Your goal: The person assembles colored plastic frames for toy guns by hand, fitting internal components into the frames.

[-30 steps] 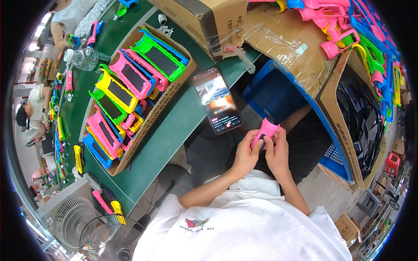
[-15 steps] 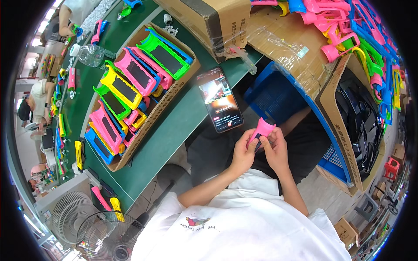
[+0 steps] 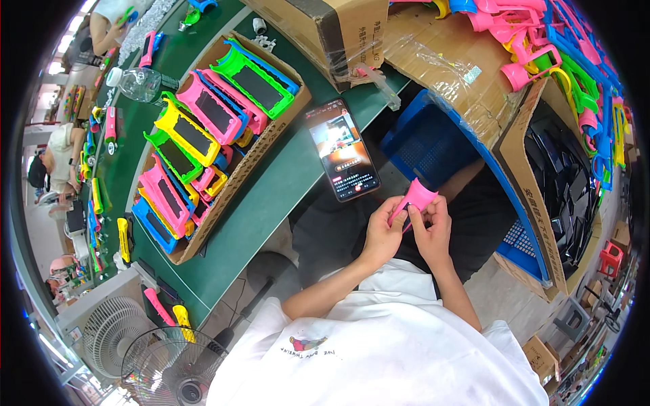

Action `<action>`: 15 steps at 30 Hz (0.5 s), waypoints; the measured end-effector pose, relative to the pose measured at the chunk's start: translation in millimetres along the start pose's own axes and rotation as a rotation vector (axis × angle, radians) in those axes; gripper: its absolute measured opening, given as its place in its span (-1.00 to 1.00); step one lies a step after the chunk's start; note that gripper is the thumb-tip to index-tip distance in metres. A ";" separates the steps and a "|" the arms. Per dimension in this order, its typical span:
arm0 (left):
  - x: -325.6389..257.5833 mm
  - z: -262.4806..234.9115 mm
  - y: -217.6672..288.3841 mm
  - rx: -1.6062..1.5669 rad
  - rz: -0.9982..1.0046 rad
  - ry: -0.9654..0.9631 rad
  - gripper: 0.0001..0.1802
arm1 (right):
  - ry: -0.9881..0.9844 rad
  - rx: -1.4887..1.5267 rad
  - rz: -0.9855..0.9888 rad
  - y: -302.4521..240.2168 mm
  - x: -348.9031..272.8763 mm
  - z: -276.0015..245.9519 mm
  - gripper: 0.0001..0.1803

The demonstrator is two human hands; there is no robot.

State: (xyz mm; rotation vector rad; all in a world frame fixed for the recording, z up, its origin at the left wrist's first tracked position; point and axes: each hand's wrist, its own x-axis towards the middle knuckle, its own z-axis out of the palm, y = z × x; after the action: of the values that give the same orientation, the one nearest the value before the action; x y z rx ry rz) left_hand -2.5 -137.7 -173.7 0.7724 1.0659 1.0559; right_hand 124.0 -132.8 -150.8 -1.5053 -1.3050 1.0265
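Observation:
A curved pink plastic shell [image 3: 421, 195] with a flared end is held over my lap. My left hand [image 3: 384, 233] grips its lower left side, thumb pressed on it. My right hand [image 3: 435, 227] closes on the other side, its thumb next to the left one. Fingers and thumbs hide the shell's lower part. Ahead and to the left, a cardboard box [image 3: 238, 177] on the green table [image 3: 233, 271] holds several pink, green, yellow and blue shells with dark panels set in them. At the table's edge, nearest my hands, stands a phone [image 3: 343, 150] with a lit screen.
To the right, an open carton [image 3: 531, 203] holds glossy black panels [image 3: 558, 193]. Behind it rises a heap of coloured plastic parts [image 3: 518, 40]. A blue crate [image 3: 423, 145] sits below the table edge. A clear bottle [image 3: 139, 84] and fans [image 3: 172, 372] are on the left.
The pink shell has tilted more upright and shifted slightly right in my hands. The dark piece seen at it before is now mostly out of sight. Both hands keep their grip.

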 end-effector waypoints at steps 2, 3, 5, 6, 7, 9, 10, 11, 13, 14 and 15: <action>0.0 1.4 6.6 0.179 0.053 0.057 -0.74 | 0.024 -0.017 -0.020 -1.0 0.9 0.3 -0.71; -0.3 2.2 7.4 0.176 0.054 0.056 -0.74 | 0.024 -0.019 -0.020 0.4 0.4 0.2 -0.71; -0.6 1.7 11.2 0.337 0.147 0.106 -0.75 | 0.041 -0.028 -0.021 3.6 0.1 3.1 -0.72; -1.3 1.6 13.4 0.336 0.148 0.108 -0.75 | 0.038 -0.028 -0.022 2.9 0.4 3.1 -0.72; -2.0 2.6 19.1 0.381 0.170 0.117 -0.75 | 0.018 -0.024 0.002 1.0 1.2 2.5 -0.73; -1.6 1.8 21.9 0.425 0.194 0.127 -0.76 | -0.004 -0.021 0.024 1.3 3.2 2.4 -0.74; -1.5 0.2 20.5 0.421 0.199 0.104 -0.76 | -0.015 0.089 0.053 4.6 4.0 3.3 -0.73; -1.2 -1.4 19.5 0.418 0.204 0.080 -0.76 | -0.027 0.198 0.082 7.5 4.9 3.4 -0.73; -1.3 -6.9 18.6 0.431 0.199 0.024 -0.74 | -0.101 0.295 0.138 13.5 6.4 -6.0 -0.71; -1.4 -8.5 18.2 0.444 0.193 -0.034 -0.72 | -0.174 0.391 0.195 15.6 6.4 -9.3 -0.69; -1.1 -8.5 17.5 0.444 0.192 -0.035 -0.72 | -0.173 0.390 0.196 17.1 6.1 -9.6 -0.69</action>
State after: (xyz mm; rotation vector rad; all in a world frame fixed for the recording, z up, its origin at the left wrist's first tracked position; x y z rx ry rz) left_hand -15.9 -132.9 -160.3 1.2652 1.2324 0.9709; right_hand 138.6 -128.9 -164.8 -1.2818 -1.0080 1.4717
